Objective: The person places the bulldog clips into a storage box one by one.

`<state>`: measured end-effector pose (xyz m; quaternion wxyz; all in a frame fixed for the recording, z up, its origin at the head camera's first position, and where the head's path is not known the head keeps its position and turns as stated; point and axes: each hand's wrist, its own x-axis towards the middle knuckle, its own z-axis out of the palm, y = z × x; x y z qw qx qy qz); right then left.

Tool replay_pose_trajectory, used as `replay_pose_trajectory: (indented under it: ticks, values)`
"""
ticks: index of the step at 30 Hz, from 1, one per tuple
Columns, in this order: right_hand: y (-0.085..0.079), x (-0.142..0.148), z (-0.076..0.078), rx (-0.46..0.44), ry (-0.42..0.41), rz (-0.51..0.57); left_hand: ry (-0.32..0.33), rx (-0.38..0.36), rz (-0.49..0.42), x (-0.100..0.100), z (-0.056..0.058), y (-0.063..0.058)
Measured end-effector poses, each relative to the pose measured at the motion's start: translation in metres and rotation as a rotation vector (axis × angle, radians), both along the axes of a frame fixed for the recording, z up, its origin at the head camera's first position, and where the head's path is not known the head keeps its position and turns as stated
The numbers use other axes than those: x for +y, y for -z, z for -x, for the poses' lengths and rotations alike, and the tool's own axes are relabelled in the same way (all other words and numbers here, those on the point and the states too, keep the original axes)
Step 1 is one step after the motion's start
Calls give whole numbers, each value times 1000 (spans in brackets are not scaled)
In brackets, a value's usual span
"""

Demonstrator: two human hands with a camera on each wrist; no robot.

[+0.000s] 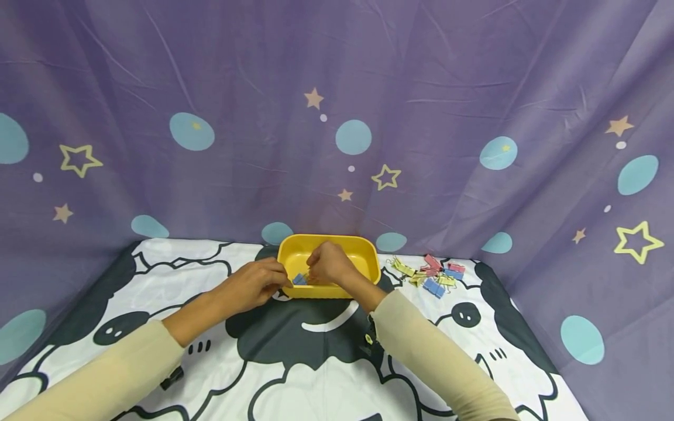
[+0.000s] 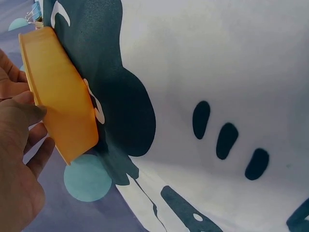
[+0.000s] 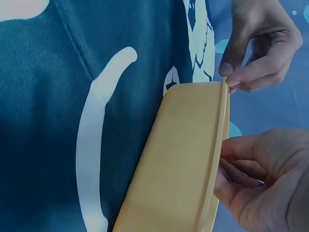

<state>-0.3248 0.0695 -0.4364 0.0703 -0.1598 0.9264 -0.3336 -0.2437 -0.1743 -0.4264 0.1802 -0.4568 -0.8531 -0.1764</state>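
A yellow plastic basin (image 1: 371, 266) stands on the patterned cloth against the purple curtain. My left hand (image 1: 258, 283) pinches its rim at the near left corner; the right wrist view shows that left hand (image 3: 263, 53) with thumb and fingertips on the corner. Inside the basin is my right hand (image 1: 330, 263), its fingers reaching down behind the near wall (image 3: 178, 159). Those fingertips are hidden, so whether they hold anything is unclear. Beside them, on the basin floor, lies a blue binder clip (image 1: 299, 279).
To the right of the basin lies a loose pile of pink, yellow and blue binder clips (image 1: 433, 273). The purple curtain (image 1: 253, 117) hangs right behind the cloth (image 1: 326, 392). A small black object (image 1: 171, 378) shows by the left sleeve.
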Motion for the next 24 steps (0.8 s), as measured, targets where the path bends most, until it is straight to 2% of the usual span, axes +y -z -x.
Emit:
replay_pose_trajectory:
  ticks: [4,5,8,10,12,17,19,21,22,24]
  values:
    - [40,9,39,28,3,-97,-6,-11,6,0,1,0]
    - [39,10,42,-1,2,-101,-8,-13,7,0,1,0]
    - [45,11,50,-10,-5,-109,-11,-15,11,0,1,1]
    - [41,10,46,-2,-22,-98,-12,-14,12,0,1,1]
    - [33,6,35,26,-30,-87,-13,-15,13,0,1,1]
    - [-20,-4,-17,30,-52,-52,-16,-22,15,1,1,0]
    - [-38,-7,-34,11,-59,-45,-14,-23,12,1,1,0]
    - [-42,-8,-38,10,-67,-59,-11,-25,8,1,1,0]
    - [-29,-6,-28,36,-75,-75,-9,-26,7,1,0,0]
    - [-21,-5,-20,29,-79,-88,-7,-29,4,1,0,0]
